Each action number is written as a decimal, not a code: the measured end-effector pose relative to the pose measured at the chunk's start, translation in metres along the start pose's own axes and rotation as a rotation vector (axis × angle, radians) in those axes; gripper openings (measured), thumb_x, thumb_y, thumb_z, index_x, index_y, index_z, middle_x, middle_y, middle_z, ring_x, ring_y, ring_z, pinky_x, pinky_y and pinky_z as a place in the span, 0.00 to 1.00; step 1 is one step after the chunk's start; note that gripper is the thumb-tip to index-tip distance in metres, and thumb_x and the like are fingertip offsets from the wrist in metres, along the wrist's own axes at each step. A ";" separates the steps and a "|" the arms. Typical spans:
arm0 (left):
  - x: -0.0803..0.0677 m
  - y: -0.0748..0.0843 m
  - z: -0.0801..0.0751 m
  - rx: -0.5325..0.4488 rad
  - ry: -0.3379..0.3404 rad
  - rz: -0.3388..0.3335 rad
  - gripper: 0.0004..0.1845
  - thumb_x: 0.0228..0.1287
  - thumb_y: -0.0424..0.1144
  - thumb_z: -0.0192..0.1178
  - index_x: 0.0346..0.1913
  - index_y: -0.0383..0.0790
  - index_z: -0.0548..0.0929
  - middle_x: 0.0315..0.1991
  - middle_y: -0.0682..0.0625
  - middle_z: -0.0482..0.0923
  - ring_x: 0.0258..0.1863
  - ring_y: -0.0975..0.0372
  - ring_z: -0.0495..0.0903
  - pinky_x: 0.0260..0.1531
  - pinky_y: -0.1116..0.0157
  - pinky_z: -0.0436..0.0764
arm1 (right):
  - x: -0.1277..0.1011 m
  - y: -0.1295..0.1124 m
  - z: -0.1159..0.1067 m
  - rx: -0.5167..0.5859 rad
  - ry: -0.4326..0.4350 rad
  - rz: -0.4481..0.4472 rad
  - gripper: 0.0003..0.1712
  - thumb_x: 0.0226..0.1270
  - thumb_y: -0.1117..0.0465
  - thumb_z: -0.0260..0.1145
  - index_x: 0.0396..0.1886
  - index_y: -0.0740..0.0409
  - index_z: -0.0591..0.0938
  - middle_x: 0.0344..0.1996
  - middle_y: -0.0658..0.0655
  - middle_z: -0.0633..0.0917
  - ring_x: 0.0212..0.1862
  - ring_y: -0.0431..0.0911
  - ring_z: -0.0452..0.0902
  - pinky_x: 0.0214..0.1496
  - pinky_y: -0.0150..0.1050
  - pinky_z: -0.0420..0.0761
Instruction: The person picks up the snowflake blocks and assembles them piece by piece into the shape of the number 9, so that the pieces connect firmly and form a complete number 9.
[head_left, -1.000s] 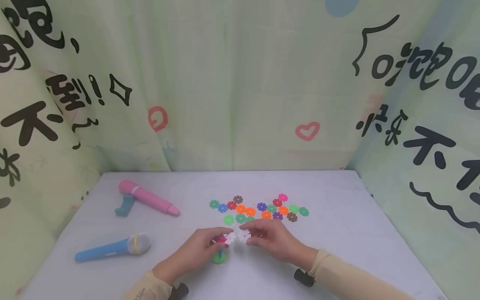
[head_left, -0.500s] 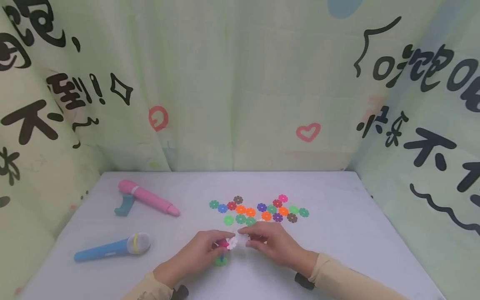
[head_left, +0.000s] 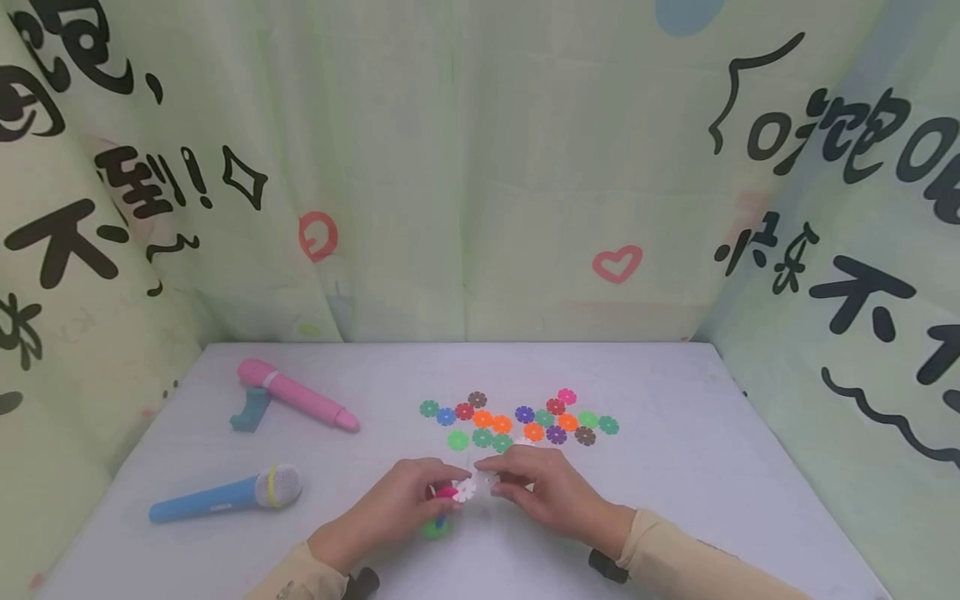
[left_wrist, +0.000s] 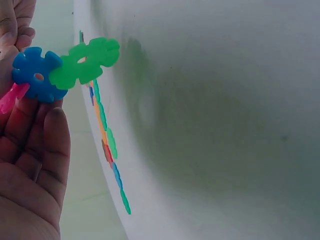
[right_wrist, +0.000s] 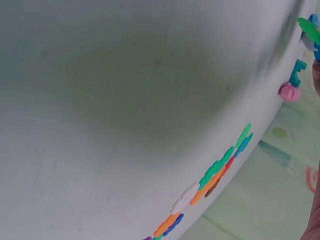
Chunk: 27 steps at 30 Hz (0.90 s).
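Left hand (head_left: 390, 512) near the table's (head_left: 675, 467) front edge, fingers curled round a small cluster (head_left: 444, 504) of joined snowflake discs: pink piece at the fingertips, blue disc (left_wrist: 36, 74) slotted into a green disc (left_wrist: 85, 61) below, all lifted just off the surface. Right hand (head_left: 551, 492) close beside it, thumb and forefinger pinching a white disc (head_left: 483, 482) that touches another white disc (head_left: 465, 489) on the cluster; joined or only touching, impossible to tell. Fingertips of both hands almost meeting over the white pieces. In the left wrist view, blue and green discs edge to edge in front of the fingers (left_wrist: 47, 145), pink part half hidden at the frame's left. In the right wrist view, only a sliver of that hand at the right edge; green tip of the cluster (right_wrist: 310, 29) just visible at top right. Loose discs (head_left: 525, 419) spread flat in a band just beyond the hands, mid-table: teal, blue, red, brown, orange, purple, green, pink, some touching. Further left, well apart from the hands, a pink microphone (head_left: 296, 394) lying across a teal stand (head_left: 251, 410), and nearer the front a blue microphone (head_left: 225, 494) on its side. Pale green curtain (head_left: 465, 183) with black lettering and a red heart round the back and sides. Beige sleeves (head_left: 675, 554) on both arms.
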<state>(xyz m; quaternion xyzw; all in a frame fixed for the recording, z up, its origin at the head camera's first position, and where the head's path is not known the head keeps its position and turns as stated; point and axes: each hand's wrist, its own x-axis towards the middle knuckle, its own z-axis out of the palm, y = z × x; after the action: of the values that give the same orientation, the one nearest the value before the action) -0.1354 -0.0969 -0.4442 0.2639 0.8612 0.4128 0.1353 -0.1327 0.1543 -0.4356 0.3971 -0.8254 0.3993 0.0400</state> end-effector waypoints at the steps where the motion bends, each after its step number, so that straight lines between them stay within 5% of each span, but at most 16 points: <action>1: 0.000 0.000 0.000 0.000 0.000 0.001 0.21 0.60 0.36 0.72 0.57 0.48 0.86 0.40 0.64 0.81 0.34 0.69 0.76 0.36 0.70 0.80 | 0.000 0.000 0.000 0.001 0.002 0.001 0.27 0.58 0.70 0.75 0.58 0.50 0.84 0.43 0.46 0.87 0.39 0.35 0.82 0.43 0.31 0.82; 11: -0.001 0.004 0.001 -0.050 -0.033 -0.063 0.19 0.59 0.36 0.73 0.54 0.46 0.87 0.46 0.59 0.85 0.41 0.67 0.81 0.43 0.66 0.82 | -0.004 0.003 0.005 -0.005 0.015 -0.040 0.27 0.56 0.70 0.76 0.57 0.52 0.84 0.41 0.45 0.88 0.38 0.34 0.82 0.41 0.29 0.82; 19: -0.001 0.003 -0.002 -0.069 -0.058 0.006 0.18 0.57 0.34 0.73 0.52 0.42 0.88 0.46 0.57 0.86 0.47 0.66 0.83 0.47 0.63 0.82 | -0.003 0.003 0.010 0.040 0.088 -0.151 0.23 0.54 0.71 0.76 0.52 0.62 0.86 0.39 0.51 0.89 0.37 0.38 0.84 0.39 0.30 0.82; 23: 0.000 0.001 -0.001 -0.072 -0.034 0.047 0.18 0.57 0.35 0.73 0.52 0.41 0.87 0.46 0.57 0.86 0.44 0.67 0.82 0.48 0.64 0.81 | -0.001 0.002 0.009 0.035 0.072 -0.114 0.23 0.55 0.71 0.75 0.53 0.59 0.86 0.42 0.50 0.89 0.40 0.38 0.85 0.41 0.30 0.82; 27: 0.000 -0.001 -0.001 -0.100 -0.023 0.017 0.19 0.57 0.39 0.74 0.52 0.44 0.87 0.45 0.59 0.85 0.40 0.68 0.80 0.46 0.66 0.80 | 0.000 0.001 0.007 0.023 0.044 -0.051 0.25 0.56 0.71 0.75 0.55 0.55 0.85 0.45 0.48 0.88 0.43 0.37 0.85 0.44 0.31 0.82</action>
<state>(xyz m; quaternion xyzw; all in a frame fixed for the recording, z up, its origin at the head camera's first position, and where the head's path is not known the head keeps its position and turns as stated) -0.1359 -0.0979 -0.4440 0.2689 0.8357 0.4532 0.1547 -0.1314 0.1497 -0.4407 0.4096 -0.8093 0.4161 0.0639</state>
